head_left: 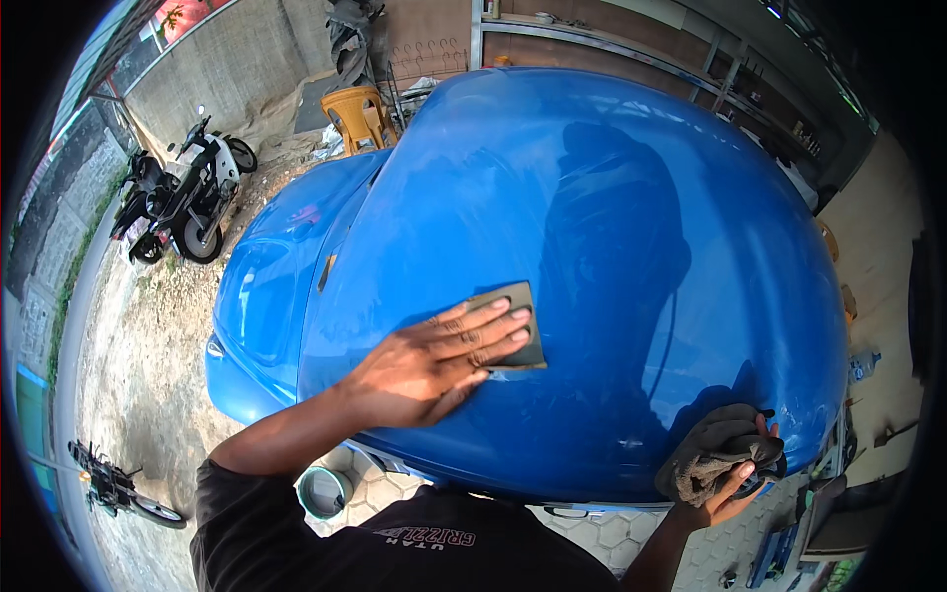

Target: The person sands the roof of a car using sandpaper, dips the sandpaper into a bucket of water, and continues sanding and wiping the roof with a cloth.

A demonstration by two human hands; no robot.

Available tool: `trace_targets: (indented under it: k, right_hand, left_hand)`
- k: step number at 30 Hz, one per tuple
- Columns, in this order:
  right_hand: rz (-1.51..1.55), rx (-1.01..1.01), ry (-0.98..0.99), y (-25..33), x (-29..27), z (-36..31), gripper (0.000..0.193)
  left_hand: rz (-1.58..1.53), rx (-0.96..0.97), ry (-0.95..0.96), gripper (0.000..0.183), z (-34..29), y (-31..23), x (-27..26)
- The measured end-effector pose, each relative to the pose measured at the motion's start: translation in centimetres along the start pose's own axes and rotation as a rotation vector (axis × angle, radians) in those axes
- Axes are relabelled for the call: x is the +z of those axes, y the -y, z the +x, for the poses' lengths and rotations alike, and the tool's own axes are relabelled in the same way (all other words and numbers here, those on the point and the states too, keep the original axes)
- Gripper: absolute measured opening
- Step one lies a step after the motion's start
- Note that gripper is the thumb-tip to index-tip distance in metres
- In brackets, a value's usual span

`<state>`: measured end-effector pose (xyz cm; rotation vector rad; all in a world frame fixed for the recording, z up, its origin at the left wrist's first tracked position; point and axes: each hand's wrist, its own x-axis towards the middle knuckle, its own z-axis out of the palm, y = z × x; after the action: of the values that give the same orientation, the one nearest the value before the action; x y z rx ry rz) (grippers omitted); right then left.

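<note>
The rounded roof of a glossy blue car [464,217] spreads out before me. My left hand [434,360] holds a folded olive-grey sheet of sandpaper [534,340] against the roof, its fingers stretched flat over the sheet. Whitish smears show on the paint around it. At the near right edge of the roof, my right hand [735,488] is closed on a bunched dark grey cloth [705,459]. That cloth rests against the blue bodywork and hides part of the fingers. My shadow falls across the right half of the roof.
The car's lower front end [266,286] lies to the left. Beside me on the paving stands a bucket [324,491]. Motorcycles [187,192] are parked at far left, a yellow plastic chair [357,116] behind the car. Shelving [612,44] lines the back wall; a plastic bottle [863,366] is at right.
</note>
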<state>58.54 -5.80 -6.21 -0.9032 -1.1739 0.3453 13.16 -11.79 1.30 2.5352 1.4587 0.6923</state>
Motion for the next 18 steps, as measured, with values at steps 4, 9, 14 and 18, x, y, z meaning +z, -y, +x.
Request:
trace_targets:
  k: [4,9,14,18]
  right_hand:
    - [-0.287,-0.029,-0.106,-3.5,-3.4,0.5,0.067]
    - [-0.023,0.114,-0.223,4.2,3.0,3.5,0.069]
    - [-0.745,-0.347,0.713,6.3,7.5,3.0,0.080]
    - [-0.774,-0.548,0.815,8.3,13.9,0.4,0.065]
  left_hand:
    - [0.024,-0.201,-0.181,0.052,-3.3,2.5,-0.9]
    - [-0.303,-0.408,-0.641,0.048,-8.4,1.9,0.6]
    - [-0.638,-0.429,-1.222,0.055,-14.7,4.5,3.8]
    - [-0.645,-0.496,-1.408,0.058,-18.9,6.5,6.3]
